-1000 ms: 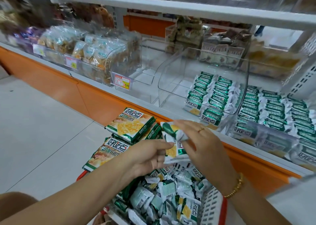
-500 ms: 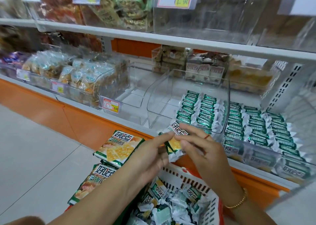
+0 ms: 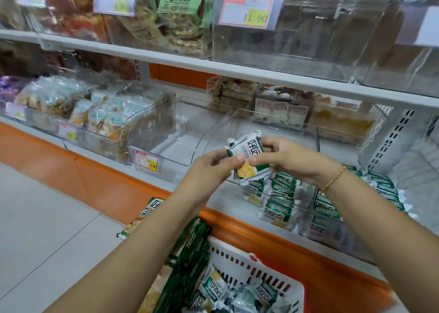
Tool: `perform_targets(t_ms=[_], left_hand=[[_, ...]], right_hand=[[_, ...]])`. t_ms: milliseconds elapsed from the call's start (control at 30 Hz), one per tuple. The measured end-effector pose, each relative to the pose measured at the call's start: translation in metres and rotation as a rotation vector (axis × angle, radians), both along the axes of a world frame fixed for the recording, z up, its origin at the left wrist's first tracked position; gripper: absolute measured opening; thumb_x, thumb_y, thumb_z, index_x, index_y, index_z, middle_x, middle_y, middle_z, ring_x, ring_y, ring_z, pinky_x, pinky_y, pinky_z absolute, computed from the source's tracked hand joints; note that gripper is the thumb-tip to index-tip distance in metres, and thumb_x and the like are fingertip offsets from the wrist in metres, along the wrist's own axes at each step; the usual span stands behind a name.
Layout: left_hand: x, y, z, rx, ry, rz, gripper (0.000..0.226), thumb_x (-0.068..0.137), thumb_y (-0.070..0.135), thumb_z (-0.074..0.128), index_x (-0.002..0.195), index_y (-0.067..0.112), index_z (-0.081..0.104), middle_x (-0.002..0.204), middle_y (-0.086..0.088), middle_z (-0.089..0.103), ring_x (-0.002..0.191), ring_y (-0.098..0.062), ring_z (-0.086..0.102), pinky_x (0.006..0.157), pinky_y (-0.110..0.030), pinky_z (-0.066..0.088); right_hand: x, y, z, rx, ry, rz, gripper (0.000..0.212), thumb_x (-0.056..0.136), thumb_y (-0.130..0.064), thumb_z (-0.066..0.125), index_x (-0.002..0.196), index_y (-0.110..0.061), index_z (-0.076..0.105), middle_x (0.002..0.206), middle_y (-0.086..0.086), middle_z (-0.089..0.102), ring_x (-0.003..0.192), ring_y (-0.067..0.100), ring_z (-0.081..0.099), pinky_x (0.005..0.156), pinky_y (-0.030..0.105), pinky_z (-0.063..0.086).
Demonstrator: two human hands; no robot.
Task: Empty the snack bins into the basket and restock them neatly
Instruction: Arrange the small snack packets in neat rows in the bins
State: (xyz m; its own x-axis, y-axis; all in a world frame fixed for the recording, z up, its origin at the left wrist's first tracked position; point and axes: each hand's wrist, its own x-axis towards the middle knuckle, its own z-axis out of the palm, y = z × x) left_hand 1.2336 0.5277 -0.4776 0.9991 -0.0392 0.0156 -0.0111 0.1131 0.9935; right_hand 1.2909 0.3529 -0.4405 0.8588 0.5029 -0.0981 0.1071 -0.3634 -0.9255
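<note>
Over the clear bin [image 3: 273, 122] on the lower shelf [image 3: 171, 170], we now hold one small packet [image 3: 249, 155]. Half a second ago we held it lower, nearer the basket [image 3: 240, 262]. We also see more of the top shelf than before.

The bin has rows of green packets [image 3: 278, 201] standing in its front part. The next bin [image 3: 344, 243] on the right has the same kind. Loose packets [image 3: 237, 293] lie in the white basket, and big green packs [image 3: 190, 253] lean at its left side.

Our left grip [image 3: 211, 167] pinches the packet's left side, thumb on top. Our right grip [image 3: 292, 158] pinches its right side. Both grips are narrow, closed on the tilted packet.
</note>
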Motion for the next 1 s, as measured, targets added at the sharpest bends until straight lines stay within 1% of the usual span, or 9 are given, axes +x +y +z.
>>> perform_targets(t_ms=[100,200,300,400,533,700,867,900,1000], left_hand=[[0.012,0.009,-0.013,0.711,-0.116,0.203,0.044,0.092,0.034,0.060,0.130,0.013,0.054,0.125,-0.002,0.057,0.114,-0.012,0.054,0.091,-0.020,0.039],[0.013,0.011,-0.025,1.126,-0.236,0.119,0.040,0.095,0.029,0.054,0.133,0.016,0.050,0.134,-0.003,0.049,0.120,-0.017,0.049,0.096,-0.023,0.035],[0.014,0.009,-0.030,1.195,-0.218,0.037,0.038,0.096,0.029,0.050,0.132,0.019,0.051,0.133,0.000,0.049,0.117,-0.017,0.051,0.098,-0.031,0.042],[0.016,0.010,-0.031,1.214,-0.238,0.026,0.035,0.096,0.029,0.048,0.130,0.020,0.054,0.131,0.002,0.050,0.113,-0.015,0.053,0.094,-0.028,0.043],[0.017,0.014,-0.033,1.212,-0.269,0.013,0.033,0.096,0.029,0.050,0.128,0.023,0.054,0.130,0.005,0.050,0.112,-0.012,0.052,0.088,-0.019,0.037],[0.017,0.017,-0.033,1.210,-0.302,0.005,0.032,0.096,0.028,0.050,0.127,0.024,0.055,0.129,0.006,0.051,0.112,-0.011,0.053,0.084,-0.015,0.034],[0.018,0.018,-0.034,1.218,-0.320,0.001,0.033,0.096,0.028,0.049,0.128,0.024,0.055,0.130,0.006,0.052,0.112,-0.011,0.053,0.083,-0.014,0.033],[0.018,0.018,-0.034,1.218,-0.320,0.002,0.033,0.097,0.028,0.049,0.128,0.024,0.055,0.130,0.007,0.052,0.112,-0.010,0.053,0.083,-0.014,0.033],[0.018,0.018,-0.033,1.220,-0.316,-0.003,0.033,0.097,0.030,0.049,0.128,0.024,0.055,0.130,0.007,0.052,0.106,-0.010,0.054,0.079,-0.013,0.031]], right_hand=[[0.028,0.000,-0.005,-0.216,0.007,-0.070,0.025,0.081,-0.026,0.074,0.078,-0.010,0.055,0.056,-0.008,0.050,0.054,0.011,0.041,0.052,0.024,0.033],[0.047,0.001,-0.022,-0.309,0.243,-0.022,0.024,0.085,-0.024,0.070,0.091,-0.001,0.063,0.072,0.005,0.065,0.067,0.019,0.061,0.065,0.030,0.051],[0.056,0.001,-0.033,-0.276,0.427,-0.086,0.040,0.085,-0.018,0.070,0.115,0.006,0.059,0.105,0.021,0.067,0.107,0.034,0.063,0.095,0.042,0.052],[0.063,0.000,-0.039,-0.301,0.423,-0.037,0.046,0.083,-0.019,0.072,0.117,0.009,0.058,0.106,0.023,0.067,0.099,0.032,0.064,0.085,0.040,0.056],[0.060,0.011,-0.040,-0.709,0.011,0.125,0.052,0.076,-0.030,0.080,0.116,-0.010,0.053,0.085,0.006,0.056,0.067,0.018,0.053,0.058,0.030,0.046],[0.050,0.019,-0.039,-1.027,-0.312,0.310,0.070,0.074,-0.038,0.080,0.132,-0.020,0.045,0.095,-0.004,0.049,0.082,0.018,0.057,0.065,0.029,0.047],[0.054,0.016,-0.019,-1.162,-0.193,0.466,0.020,0.089,-0.043,0.063,0.086,-0.027,0.052,0.086,-0.005,0.055,0.063,0.005,0.043,0.057,0.019,0.037],[0.055,0.017,-0.016,-1.129,-0.184,0.459,0.017,0.090,-0.045,0.061,0.100,-0.033,0.055,0.095,-0.008,0.057,0.064,0.004,0.045,0.061,0.020,0.042],[0.063,0.024,-0.027,-1.072,-0.257,0.500,0.073,0.087,-0.042,0.066,0.148,-0.041,0.027,0.125,-0.008,0.050,0.074,0.015,0.059,0.076,0.030,0.054]])
